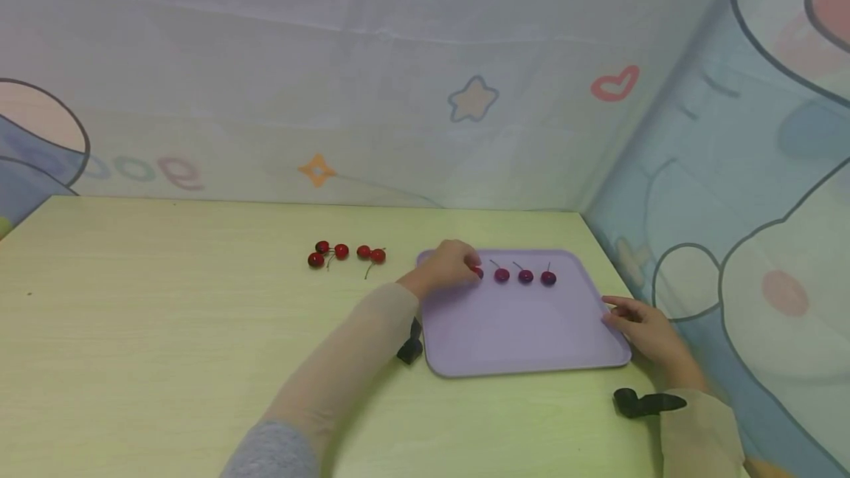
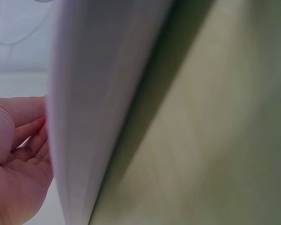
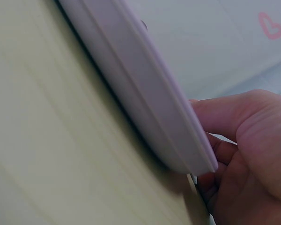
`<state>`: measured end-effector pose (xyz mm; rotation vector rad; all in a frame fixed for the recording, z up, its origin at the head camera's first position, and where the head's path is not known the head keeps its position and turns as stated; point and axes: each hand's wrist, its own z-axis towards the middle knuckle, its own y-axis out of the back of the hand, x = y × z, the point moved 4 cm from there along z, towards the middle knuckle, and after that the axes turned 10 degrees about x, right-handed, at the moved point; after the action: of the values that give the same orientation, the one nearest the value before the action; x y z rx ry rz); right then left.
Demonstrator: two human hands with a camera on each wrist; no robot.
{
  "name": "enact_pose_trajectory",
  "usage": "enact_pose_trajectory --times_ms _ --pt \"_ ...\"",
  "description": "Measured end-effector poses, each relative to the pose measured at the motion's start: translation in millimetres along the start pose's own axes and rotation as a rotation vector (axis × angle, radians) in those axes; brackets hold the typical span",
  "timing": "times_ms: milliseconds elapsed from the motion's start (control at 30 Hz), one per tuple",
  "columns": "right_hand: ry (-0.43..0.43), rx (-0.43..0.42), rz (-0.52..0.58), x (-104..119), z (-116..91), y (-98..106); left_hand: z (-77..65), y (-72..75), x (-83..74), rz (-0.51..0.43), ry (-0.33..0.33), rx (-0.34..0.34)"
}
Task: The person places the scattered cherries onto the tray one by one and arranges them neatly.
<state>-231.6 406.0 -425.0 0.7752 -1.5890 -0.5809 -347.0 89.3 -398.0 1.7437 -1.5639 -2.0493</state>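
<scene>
At the back left of the lilac tray (image 1: 524, 338), my left hand (image 1: 448, 264) pinches a red cherry (image 1: 477, 272) with its fingertips; the fingers partly hide the fruit. Three dark red cherries with stems, the nearest being this cherry (image 1: 502, 275), lie in a row to its right on the tray. My right hand (image 1: 647, 330) touches the tray's right rim with thumb and forefinger fairly straight. In the right wrist view, the thumb (image 3: 220, 115) reaches over the rim. The left wrist view shows the left hand (image 2: 18, 159) partly hidden behind the tray wall (image 2: 98, 93).
Left of the tray, several red cherries (image 1: 316, 260) lie in two small clusters on the pale wooden table (image 1: 166, 338). A printed cloth (image 1: 398, 94) hangs behind the table, with another on the right. Black straps (image 1: 647, 403) show at both wrists.
</scene>
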Motion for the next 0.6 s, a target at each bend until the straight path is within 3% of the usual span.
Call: enact_pose_trajectory --times_ms 600 --pt "-0.005 0.005 0.014 -0.3 -0.2 -0.4 -0.2 -3.2 1.1 -0.004 -0.003 0.006"
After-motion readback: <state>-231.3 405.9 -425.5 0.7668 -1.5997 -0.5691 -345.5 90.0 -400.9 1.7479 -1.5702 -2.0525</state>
